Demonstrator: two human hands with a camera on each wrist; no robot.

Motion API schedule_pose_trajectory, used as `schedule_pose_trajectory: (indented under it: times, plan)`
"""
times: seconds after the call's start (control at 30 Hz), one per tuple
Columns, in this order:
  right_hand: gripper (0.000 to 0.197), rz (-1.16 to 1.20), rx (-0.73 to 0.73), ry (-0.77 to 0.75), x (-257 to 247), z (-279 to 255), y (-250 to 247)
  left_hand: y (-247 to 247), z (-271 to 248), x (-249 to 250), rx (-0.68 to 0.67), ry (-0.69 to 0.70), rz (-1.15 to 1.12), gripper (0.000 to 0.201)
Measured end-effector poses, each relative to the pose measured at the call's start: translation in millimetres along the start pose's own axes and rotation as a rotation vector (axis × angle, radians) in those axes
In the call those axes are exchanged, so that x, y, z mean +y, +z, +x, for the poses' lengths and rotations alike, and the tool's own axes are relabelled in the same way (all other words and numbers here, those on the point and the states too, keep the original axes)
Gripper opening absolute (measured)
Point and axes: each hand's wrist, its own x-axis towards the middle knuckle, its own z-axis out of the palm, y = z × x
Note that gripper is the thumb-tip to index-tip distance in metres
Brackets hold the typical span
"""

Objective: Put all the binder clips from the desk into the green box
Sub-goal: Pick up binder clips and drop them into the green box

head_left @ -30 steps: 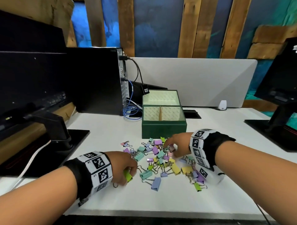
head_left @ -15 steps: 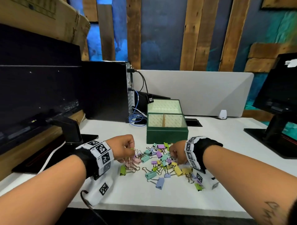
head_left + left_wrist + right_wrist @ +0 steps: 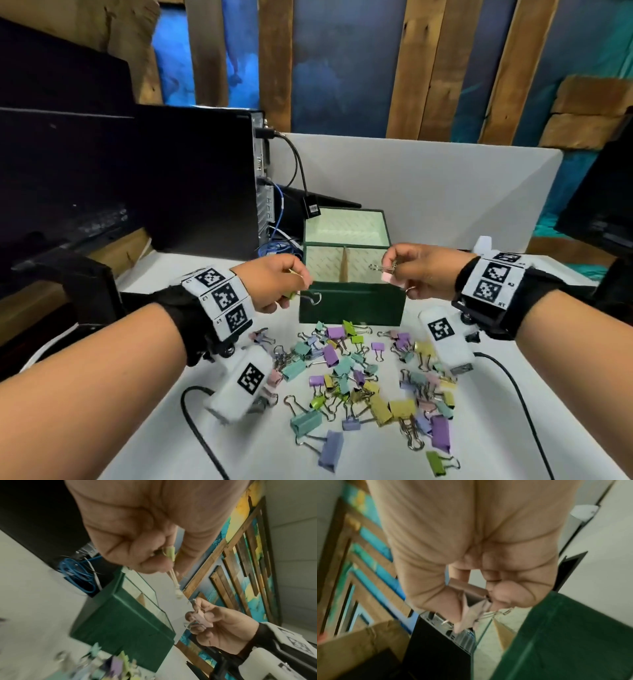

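Binder clips [image 3: 359, 377] mostly piled on bench [image 3: 239, 455] in front of open green box [image 3: 349, 303]. Left hand [image 3: 274, 284] pinches a green clip [image 3: 169, 553] at box's left edge; right hand [image 3: 421, 270] pinches a pink clip [image 3: 388, 277] above right compartment.

The left hand [image 3: 274, 284] hides most of its green clip [image 3: 294, 295]. The right hand [image 3: 421, 270] covers part of a pink clip [image 3: 387, 277]. At lower left of the left wrist frame the clip pile [image 3: 109, 668] is blurred. The green box [image 3: 565, 635] is cut off at lower right of the right wrist frame.
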Motion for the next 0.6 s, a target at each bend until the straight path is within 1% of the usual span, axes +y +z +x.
schedule_pose_trajectory:
  times: [0.03, 0.1, 0.17, 0.23, 0.3, 0.37, 0.47, 0.53, 0.6]
  plan:
    - [0.030, 0.119, 0.012, -0.008, -0.5, 5.9, -4.5, 3.4, 11.3, 5.9, 0.004, 0.026, 0.013, 0.018]
    - [0.031, 0.269, 0.034, -0.013, -2.5, 17.7, -9.9, 8.5, 32.2, 16.5, 0.034, 0.070, 0.042, 0.018]
    - [0.031, 0.360, 0.072, -0.012, -6.1, 30.5, -10.8, 9.3, 48.9, 21.8, 0.086, 0.102, 0.064, 0.017]
    - [0.030, 0.409, 0.094, 0.003, -13.5, 40.9, -6.2, 7.7, 60.9, 22.1, 0.143, 0.105, 0.084, 0.016]
    - [0.026, 0.431, 0.097, 0.011, -21.5, 49.9, 2.7, 3.7, 69.9, 18.8, 0.183, 0.079, 0.055, 0.016]
    - [0.023, 0.432, 0.119, 0.013, -27.7, 58.4, 12.0, 0.3, 73.2, 16.8, 0.196, 0.038, 0.045, 0.015]
    - [0.021, 0.420, 0.166, 0.016, -34.4, 68.3, 24.0, -3.0, 77.3, 15.1, 0.176, 0.017, 0.144, 0.036]
    - [0.025, 0.416, 0.172, 0.026, -38.5, 73.7, 30.4, -5.5, 76.3, 16.4, 0.173, 0.027, 0.147, 0.043]
    - [0.027, 0.291, 0.157, 0.051, -40.8, 77.2, 35.7, -10.8, 71.1, 18.9, 0.177, 0.052, 0.110, 0.038]
